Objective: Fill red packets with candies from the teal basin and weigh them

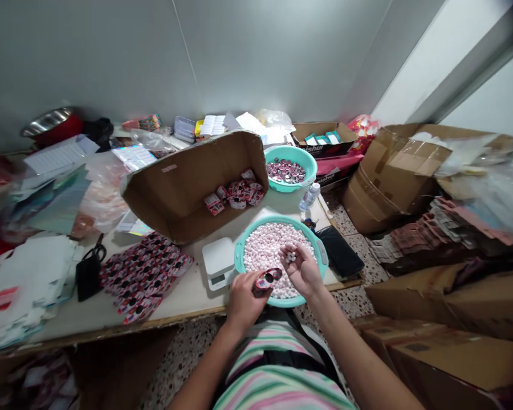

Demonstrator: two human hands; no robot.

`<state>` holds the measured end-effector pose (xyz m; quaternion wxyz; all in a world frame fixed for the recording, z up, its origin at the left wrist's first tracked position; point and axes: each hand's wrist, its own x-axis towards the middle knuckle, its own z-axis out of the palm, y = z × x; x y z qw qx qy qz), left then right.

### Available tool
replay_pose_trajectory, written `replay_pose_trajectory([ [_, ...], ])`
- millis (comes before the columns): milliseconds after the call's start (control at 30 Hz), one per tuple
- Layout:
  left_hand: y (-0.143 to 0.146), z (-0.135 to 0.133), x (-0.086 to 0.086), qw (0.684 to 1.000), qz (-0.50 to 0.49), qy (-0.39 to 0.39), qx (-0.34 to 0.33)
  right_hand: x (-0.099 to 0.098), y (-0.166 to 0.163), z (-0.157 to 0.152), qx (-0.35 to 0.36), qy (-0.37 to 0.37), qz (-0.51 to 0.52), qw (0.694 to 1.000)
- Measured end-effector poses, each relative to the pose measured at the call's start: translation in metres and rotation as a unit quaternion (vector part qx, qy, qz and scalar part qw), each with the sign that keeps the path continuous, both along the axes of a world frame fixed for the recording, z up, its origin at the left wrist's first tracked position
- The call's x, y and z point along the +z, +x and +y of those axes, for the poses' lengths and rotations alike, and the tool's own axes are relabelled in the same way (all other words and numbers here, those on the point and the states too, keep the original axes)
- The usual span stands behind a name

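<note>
In my left hand point(245, 299) is a small dark-red printed packet point(267, 279), its open end facing up, over the near edge of a turquoise basin point(238, 259). Small pale pink and white pellets point(265, 245), like candies, fill this basin. My right hand point(303, 270) is cupped palm up above the pellets, and a few of them point(290, 257) lie in its fingers. The two hands are close together but apart. Left of the basin sits a white digital scale point(218, 256).
A tilted cardboard box point(175, 193) holds several filled packets point(239, 193). Behind stands another turquoise basin point(312, 165) of small dark-red and silvery pieces. Flat printed packets point(143, 276) lie left of the scale. A bottle point(310, 196) and black pouch point(340, 250) are at right.
</note>
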<state>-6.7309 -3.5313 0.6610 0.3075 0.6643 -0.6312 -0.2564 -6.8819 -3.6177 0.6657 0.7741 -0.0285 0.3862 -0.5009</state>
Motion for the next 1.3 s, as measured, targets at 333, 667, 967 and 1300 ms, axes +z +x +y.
replay_pose_trajectory([
  [333,-0.018,-0.008,0.008,1.0,0.002,0.025,-0.015,0.008,0.018,0.019,0.015,-0.081,0.182,0.98],
  [667,-0.02,-0.011,0.005,0.998,0.059,0.03,0.008,0.024,0.028,0.022,0.036,-0.108,0.254,0.961],
  [967,-0.017,-0.014,0.003,0.995,0.098,0.034,0.004,0.031,0.036,0.022,0.033,-0.128,0.222,0.966],
  [1300,-0.018,-0.011,0.004,0.973,0.231,0.012,0.029,0.045,0.026,0.005,-0.101,-0.199,0.214,0.951],
])
